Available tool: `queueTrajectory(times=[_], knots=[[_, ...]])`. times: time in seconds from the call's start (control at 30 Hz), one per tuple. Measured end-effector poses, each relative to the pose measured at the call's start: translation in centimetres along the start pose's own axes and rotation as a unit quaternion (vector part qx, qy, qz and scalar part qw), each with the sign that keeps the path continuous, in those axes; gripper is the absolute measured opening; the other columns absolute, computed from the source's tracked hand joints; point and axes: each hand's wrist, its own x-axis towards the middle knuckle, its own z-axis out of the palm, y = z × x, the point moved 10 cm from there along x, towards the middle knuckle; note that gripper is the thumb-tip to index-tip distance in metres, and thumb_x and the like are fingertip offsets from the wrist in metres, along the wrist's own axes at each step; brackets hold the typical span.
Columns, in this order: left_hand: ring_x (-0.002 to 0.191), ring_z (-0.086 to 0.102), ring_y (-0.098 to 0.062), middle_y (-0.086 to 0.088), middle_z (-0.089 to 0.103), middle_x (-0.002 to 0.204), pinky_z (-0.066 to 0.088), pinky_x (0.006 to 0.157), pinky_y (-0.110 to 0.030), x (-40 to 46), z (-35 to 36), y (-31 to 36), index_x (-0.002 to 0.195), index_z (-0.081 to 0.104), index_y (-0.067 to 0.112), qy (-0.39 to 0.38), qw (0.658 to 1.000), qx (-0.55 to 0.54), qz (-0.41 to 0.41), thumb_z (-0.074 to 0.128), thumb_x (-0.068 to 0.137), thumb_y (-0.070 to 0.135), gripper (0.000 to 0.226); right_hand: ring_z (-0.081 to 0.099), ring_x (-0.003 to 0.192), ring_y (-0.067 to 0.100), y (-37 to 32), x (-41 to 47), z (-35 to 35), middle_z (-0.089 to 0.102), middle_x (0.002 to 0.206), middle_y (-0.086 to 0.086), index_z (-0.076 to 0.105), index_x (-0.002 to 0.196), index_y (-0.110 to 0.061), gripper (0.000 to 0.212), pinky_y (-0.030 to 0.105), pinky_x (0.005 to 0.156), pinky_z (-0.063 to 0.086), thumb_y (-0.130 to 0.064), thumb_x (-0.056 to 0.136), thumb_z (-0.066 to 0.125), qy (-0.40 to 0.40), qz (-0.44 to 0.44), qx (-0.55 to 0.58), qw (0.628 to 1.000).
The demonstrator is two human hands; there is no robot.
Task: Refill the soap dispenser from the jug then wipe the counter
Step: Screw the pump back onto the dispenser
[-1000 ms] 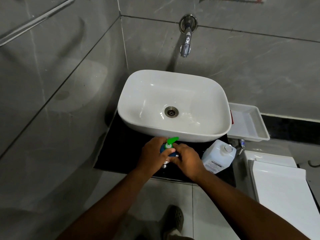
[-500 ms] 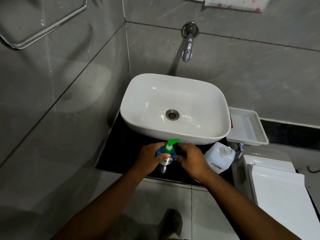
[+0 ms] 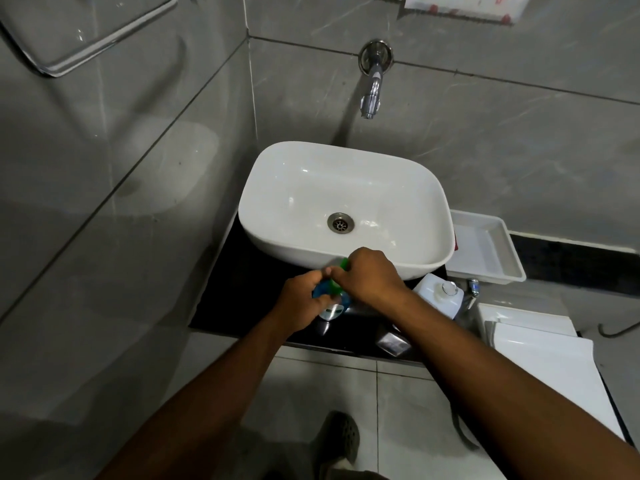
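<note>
A blue soap dispenser (image 3: 325, 295) with a green pump top (image 3: 336, 284) stands on the black counter (image 3: 242, 299) in front of the white basin. My left hand (image 3: 300, 303) is wrapped around the bottle's body. My right hand (image 3: 369, 277) covers the green pump from above, fingers closed on it. A translucent white jug (image 3: 438, 294) with its cap on stands on the counter just to the right of my right wrist, partly hidden by my forearm.
The white basin (image 3: 346, 188) fills the counter's back; a chrome tap (image 3: 372, 84) juts from the wall above. A white tray (image 3: 485, 247) sits right of the basin, a white toilet lid (image 3: 547, 362) lower right. A small shiny object (image 3: 393, 342) lies near the counter's front edge.
My right hand has moved up from the bottle's side onto the green pump top and closed on it. My left hand keeps hold of the bottle. The camera shifted slightly.
</note>
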Motion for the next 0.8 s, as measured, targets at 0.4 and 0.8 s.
queueTrajectory(times=[0.4,0.8], knots=[[0.119,0.055,-0.021,-0.005,0.054,0.132,0.045,0.105,-0.039,0.6,2.2,0.5,0.121,0.058,0.013,-0.099,0.991,0.087,0.025,0.085,0.063,0.012,0.063,0.062,0.100,0.026,-3.2,-1.1,0.7,0.071,0.108,0.009,0.070,0.112,-0.016,0.025,0.033,0.086,0.048,-0.017,0.088,0.063,-0.198,-0.175,-0.128,0.956],[0.091,0.063,-0.011,0.001,0.069,0.110,0.051,0.081,-0.025,0.5,1.3,-1.4,0.116,0.060,0.018,-0.026,0.998,0.063,-0.004,0.082,0.068,0.009,0.054,0.062,0.102,0.025,-2.1,-1.6,0.2,0.070,0.115,0.006,0.069,0.117,-0.025,0.039,0.035,0.090,0.049,-0.005,0.085,0.059,-0.118,-0.220,-0.122,0.961]])
